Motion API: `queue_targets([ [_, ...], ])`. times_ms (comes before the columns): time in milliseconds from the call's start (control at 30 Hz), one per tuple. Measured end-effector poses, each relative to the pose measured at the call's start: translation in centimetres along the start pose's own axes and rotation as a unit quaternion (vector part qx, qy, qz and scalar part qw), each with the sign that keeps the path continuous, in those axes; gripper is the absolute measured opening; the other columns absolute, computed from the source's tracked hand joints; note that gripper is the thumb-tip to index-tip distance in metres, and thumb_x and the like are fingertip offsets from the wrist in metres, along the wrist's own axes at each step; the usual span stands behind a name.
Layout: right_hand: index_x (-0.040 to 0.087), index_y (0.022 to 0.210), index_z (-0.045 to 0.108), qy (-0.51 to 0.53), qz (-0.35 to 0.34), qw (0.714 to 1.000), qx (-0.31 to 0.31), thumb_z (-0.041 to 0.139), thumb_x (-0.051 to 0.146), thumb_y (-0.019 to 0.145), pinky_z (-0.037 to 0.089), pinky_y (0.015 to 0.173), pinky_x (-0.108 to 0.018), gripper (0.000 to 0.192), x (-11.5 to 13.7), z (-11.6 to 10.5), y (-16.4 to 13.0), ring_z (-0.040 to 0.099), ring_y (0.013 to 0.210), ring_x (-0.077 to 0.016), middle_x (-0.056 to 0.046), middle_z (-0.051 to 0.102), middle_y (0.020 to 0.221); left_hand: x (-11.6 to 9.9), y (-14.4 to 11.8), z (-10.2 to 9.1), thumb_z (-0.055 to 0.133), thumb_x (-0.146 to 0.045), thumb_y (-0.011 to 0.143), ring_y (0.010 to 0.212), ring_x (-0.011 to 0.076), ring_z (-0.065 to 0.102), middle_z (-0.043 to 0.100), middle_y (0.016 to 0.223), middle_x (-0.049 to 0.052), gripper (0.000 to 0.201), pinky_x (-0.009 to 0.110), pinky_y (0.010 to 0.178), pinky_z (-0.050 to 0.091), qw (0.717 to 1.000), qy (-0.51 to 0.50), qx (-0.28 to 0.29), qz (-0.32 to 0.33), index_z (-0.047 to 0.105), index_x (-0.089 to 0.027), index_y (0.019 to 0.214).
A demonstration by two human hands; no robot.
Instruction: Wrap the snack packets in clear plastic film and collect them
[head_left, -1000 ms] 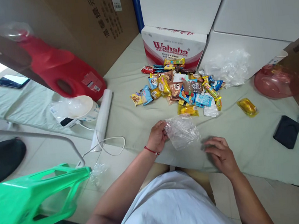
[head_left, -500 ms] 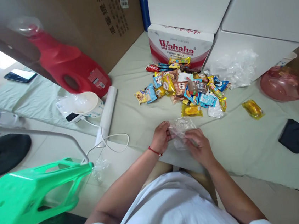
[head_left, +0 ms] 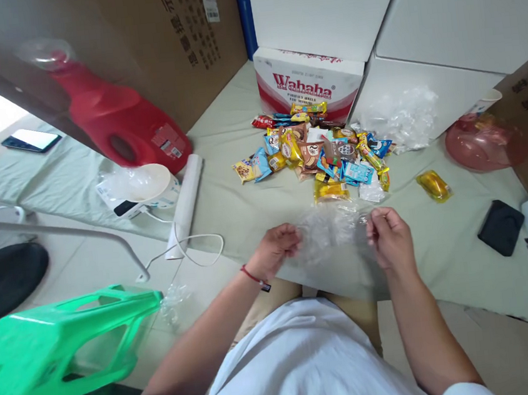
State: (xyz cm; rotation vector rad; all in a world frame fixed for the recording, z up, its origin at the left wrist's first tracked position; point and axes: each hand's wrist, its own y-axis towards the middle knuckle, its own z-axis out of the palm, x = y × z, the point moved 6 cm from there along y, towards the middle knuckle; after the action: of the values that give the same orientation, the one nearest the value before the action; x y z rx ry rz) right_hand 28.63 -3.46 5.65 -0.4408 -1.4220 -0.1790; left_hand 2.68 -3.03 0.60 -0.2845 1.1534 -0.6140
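Observation:
A clear plastic bag (head_left: 331,231) is stretched out between my two hands, above the front of the cloth-covered surface. My left hand (head_left: 281,246), with a red string bracelet at its wrist, pinches the bag's left side. On the opposite side my right hand (head_left: 389,238) grips the bag with closed fingers. The bag's outline is partly blurred. Just beyond it lies a heap of small wrapped snacks (head_left: 311,155) in yellow, blue and brown packets. One yellow wrapped snack (head_left: 434,186) lies apart to the right.
Behind the snacks stands a Wahaha carton (head_left: 311,82), with crumpled clear bags (head_left: 407,119) beside it. A red jug (head_left: 128,124), a paper cup (head_left: 161,186) and a white roll (head_left: 184,206) are at left. A green stool (head_left: 65,331) stands below; a black pouch (head_left: 502,227) lies right.
My hands have moved apart, the right one farther to the right, spreading the bunched plastic bag wide between them. The camera view has shifted slightly.

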Motion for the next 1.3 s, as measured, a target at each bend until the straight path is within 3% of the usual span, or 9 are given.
queue_targets([
  [133,0.021,0.082,0.06,0.058,0.162,0.985,0.033,0.098,0.044,0.052,0.022,0.03,-0.011,0.053,-0.3,-2.4,1.7,0.035,0.039,-0.0031,0.011,0.047,0.052,-2.0,0.8,-4.7,0.095,-0.046,0.054,0.045,0.0046,0.036,0.051,0.057,-0.006,0.05,0.02,0.043,0.028,0.995,0.091,-0.005,-0.048,0.062,-0.017,0.078],
  [267,0.019,0.08,0.06,0.105,0.243,0.964,0.035,0.099,0.033,0.044,0.027,0.031,-0.007,0.055,-1.5,-2.3,1.1,0.04,0.041,-0.0019,0.008,0.056,0.055,-6.0,-1.0,-6.8,0.084,-0.045,0.07,0.058,0.0104,0.047,0.056,0.072,-0.002,0.039,0.025,0.055,0.04,0.916,0.245,-0.268,0.168,0.062,-0.019,0.089],
  [333,0.019,0.08,0.061,0.113,0.248,0.962,0.024,0.098,0.032,0.045,0.03,0.031,-0.008,0.053,-1.9,-1.8,0.5,0.043,0.042,-0.0023,0.004,0.063,0.06,-7.4,-4.0,-4.6,0.074,-0.044,0.083,0.07,0.0147,0.052,0.059,0.082,0.001,0.028,0.03,0.068,0.047,0.824,0.304,-0.358,0.316,0.062,-0.021,0.094],
  [433,0.02,0.081,0.06,0.113,0.228,0.967,0.029,0.096,0.035,0.051,0.033,0.031,-0.009,0.049,-1.6,-0.9,-0.2,0.045,0.043,-0.0035,-0.001,0.072,0.07,-7.1,-6.9,1.8,0.068,-0.048,0.089,0.096,0.0242,0.061,0.064,0.103,0.01,0.028,0.041,0.09,0.05,0.78,0.355,-0.259,0.446,0.065,-0.023,0.101],
  [567,0.021,0.083,0.06,0.093,0.176,0.978,0.069,0.093,0.042,0.061,0.04,0.033,-0.014,0.045,-0.1,0.2,-0.5,0.051,0.045,-0.0071,-0.002,0.074,0.076,-4.8,-6.7,8.8,0.087,-0.062,0.066,0.14,0.0417,0.043,0.06,0.136,0.017,0.068,0.055,0.12,0.028,0.792,0.411,-0.086,0.443,0.067,-0.026,0.12],
  [667,0.021,0.085,0.063,0.092,0.139,0.981,0.097,0.092,0.045,0.064,0.05,0.041,-0.018,0.043,1.3,0.8,-0.3,0.059,0.051,-0.0092,-0.003,0.075,0.082,-3.7,-4.6,10.6,0.078,-0.054,0.08,0.135,0.0392,0.048,0.065,0.127,0.015,0.043,0.053,0.119,0.027,0.797,0.441,-0.053,0.41,0.071,-0.026,0.112],
  [933,0.022,0.095,0.067,0.079,0.007,0.995,-0.055,0.074,0.072,0.08,0.061,0.069,-0.026,0.053,-1.0,-4.2,-3.2,0.067,0.08,-0.0142,-0.003,0.069,0.091,-4.8,-0.6,6.3,0.056,-0.043,0.097,0.07,0.0192,0.051,0.051,0.068,0.0,0.028,0.029,0.068,0.039,0.893,0.224,-0.245,0.304,0.055,-0.025,0.076],
  [1100,0.023,0.114,0.065,0.064,0.136,0.988,0.018,0.082,0.071,0.07,0.063,0.081,-0.039,0.068,-7.2,0.2,-7.2,0.072,0.094,-0.0227,-0.009,0.074,0.106,-3.0,-1.4,7.4,0.056,-0.053,0.098,0.057,0.0152,0.046,0.046,0.061,-0.004,0.032,0.027,0.057,0.037,0.937,0.097,-0.233,0.242,0.051,-0.026,0.081],
  [1300,0.022,0.093,0.065,0.097,0.106,0.99,0.001,0.092,0.05,0.063,0.052,0.054,-0.021,0.048,-4.1,-0.1,-4.5,0.059,0.061,-0.0101,0.004,0.064,0.076,-4.4,-2.0,4.7,0.063,-0.056,0.092,0.041,0.0097,0.036,0.038,0.051,-0.008,0.037,0.024,0.044,0.027,0.953,0.064,-0.206,0.212,0.052,-0.024,0.076],
])
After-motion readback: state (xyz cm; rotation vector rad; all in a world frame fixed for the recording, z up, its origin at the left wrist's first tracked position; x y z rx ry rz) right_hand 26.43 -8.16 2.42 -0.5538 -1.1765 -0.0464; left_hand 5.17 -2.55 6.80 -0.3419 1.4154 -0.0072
